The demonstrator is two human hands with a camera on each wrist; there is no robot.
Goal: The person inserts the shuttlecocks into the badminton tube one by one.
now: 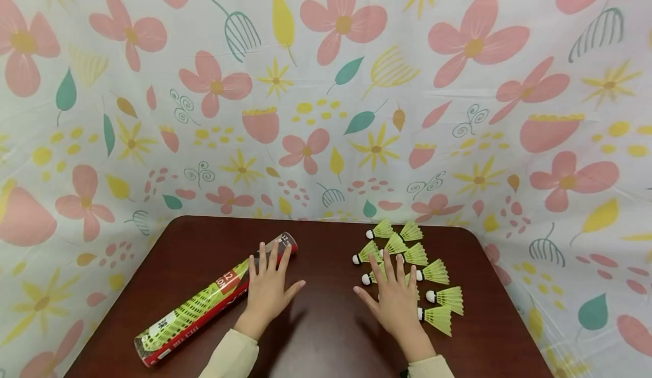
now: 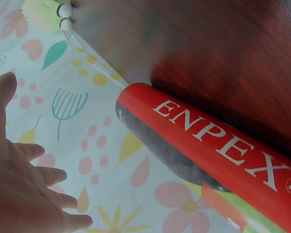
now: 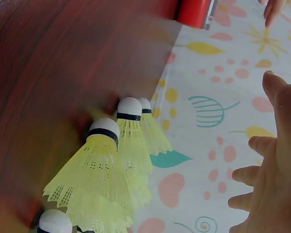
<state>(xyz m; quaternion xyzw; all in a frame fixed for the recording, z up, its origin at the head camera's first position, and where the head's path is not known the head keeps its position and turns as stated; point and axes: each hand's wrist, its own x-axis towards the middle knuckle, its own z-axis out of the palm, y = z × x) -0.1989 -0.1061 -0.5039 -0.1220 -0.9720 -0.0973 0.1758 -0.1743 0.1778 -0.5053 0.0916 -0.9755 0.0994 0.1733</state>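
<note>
One tube (image 1: 214, 301) on the dark worktop (image 1: 326, 333), lying slantwise at left, red-capped, with "ENPEX" in white on the red band and "12" on the label; yellow shuttles packed inside. About ten loose yellow shuttles (image 1: 442, 297) with white corks spread at right. Left hand (image 1: 267, 287) flat, fingers straight and spread, fingertips touching the tube's red end, gripping nothing. Right hand (image 1: 392, 299) flat and spread likewise, lying over the loose shuttles, holding none.
</note>
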